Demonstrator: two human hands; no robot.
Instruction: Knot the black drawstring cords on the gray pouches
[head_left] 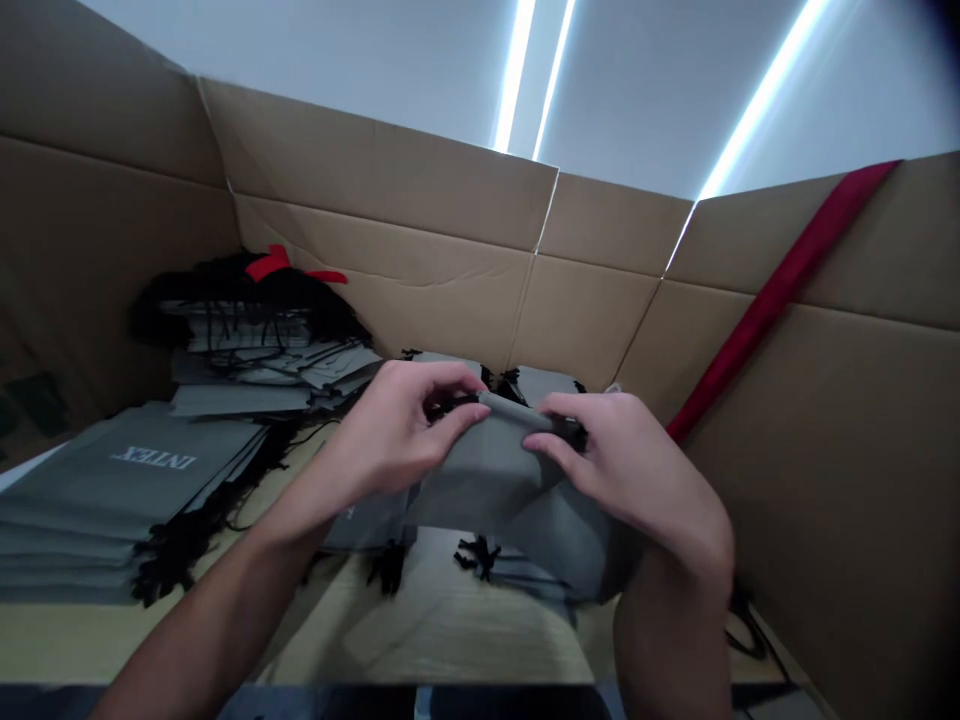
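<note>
Both hands hold one grey drawstring bag (491,470) in the middle of the view, above the wooden table. My left hand (401,430) pinches its upper edge from the left, fingers curled. On the bag's right end, my right hand (637,470) grips the same top edge, fingers closed round it. Black cords poke out at the bag's top between the hands. More grey bags (540,555) lie under it on the table.
A stack of grey bags printed INTEX (112,490) lies at the left. Behind it sits another pile with black cords and a red tie (262,330). Cardboard walls (450,230) enclose the table; a red strip (780,290) runs down the right wall.
</note>
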